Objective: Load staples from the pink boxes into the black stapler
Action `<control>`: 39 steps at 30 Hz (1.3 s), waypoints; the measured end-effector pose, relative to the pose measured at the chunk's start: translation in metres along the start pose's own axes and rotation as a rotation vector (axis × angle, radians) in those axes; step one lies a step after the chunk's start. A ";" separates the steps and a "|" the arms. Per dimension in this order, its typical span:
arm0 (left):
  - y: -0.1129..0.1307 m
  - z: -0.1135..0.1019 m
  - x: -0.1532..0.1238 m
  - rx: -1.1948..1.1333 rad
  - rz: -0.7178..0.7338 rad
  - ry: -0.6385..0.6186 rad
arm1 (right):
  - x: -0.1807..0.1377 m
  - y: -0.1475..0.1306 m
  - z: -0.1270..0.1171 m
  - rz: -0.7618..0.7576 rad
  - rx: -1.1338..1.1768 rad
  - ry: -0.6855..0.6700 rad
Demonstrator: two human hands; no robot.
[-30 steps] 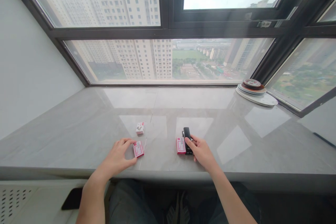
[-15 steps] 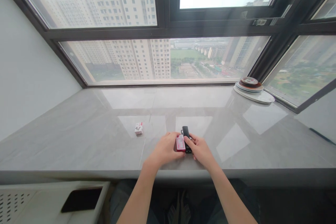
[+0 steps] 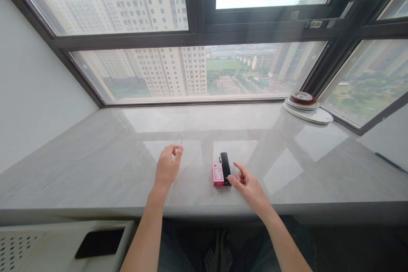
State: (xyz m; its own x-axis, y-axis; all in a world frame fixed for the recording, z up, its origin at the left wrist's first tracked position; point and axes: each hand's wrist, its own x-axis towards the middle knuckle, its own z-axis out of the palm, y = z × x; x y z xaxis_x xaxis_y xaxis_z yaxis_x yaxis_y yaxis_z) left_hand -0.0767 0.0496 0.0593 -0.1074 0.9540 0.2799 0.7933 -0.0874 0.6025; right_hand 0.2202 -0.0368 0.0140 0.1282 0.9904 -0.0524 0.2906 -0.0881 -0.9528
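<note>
A black stapler (image 3: 225,168) stands on the grey stone counter, its long side against a red-and-white box (image 3: 218,175). My right hand (image 3: 250,185) is open just right of the stapler, fingers apart, the thumb tip at its near end. Farther left, my left hand (image 3: 167,165) has its fingers curled together over the spot of a small white-and-red box. That box is hidden behind the hand, so whether the fingers grip it does not show.
Stacked plates (image 3: 302,104) sit at the counter's back right corner, by the dark window frame (image 3: 197,40). The grey counter (image 3: 95,170) ends in a front edge near my forearms. Below at left is a white perforated unit (image 3: 41,246) with a dark opening.
My left hand has let go of the red-and-white box and moved left over the small box, covering it. My right hand has loosened from the stapler and shifted slightly right.
</note>
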 end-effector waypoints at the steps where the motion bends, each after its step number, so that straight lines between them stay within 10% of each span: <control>1: -0.016 -0.009 0.010 0.129 -0.159 0.067 | -0.004 0.001 -0.001 -0.025 -0.029 -0.002; 6: -0.045 -0.008 0.029 0.214 -0.196 -0.123 | -0.005 -0.007 0.001 -0.049 -0.205 -0.092; 14: 0.036 0.075 0.004 0.101 0.131 -0.334 | 0.008 -0.031 0.003 -0.192 -0.301 -0.194; 28: 0.059 0.098 -0.023 0.113 0.149 -0.361 | 0.015 -0.026 0.007 -0.212 -0.330 -0.225; 39: 0.161 0.173 -0.030 0.190 0.160 -0.425 | 0.036 0.006 -0.100 -0.060 -0.300 -0.243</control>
State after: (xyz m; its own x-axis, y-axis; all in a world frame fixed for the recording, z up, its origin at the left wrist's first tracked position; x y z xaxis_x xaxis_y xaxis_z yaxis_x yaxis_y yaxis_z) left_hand 0.1573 0.0564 0.0187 0.2476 0.9689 0.0046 0.8795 -0.2268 0.4185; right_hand 0.3214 -0.0126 0.0368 -0.1151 0.9880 -0.1029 0.5599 -0.0210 -0.8283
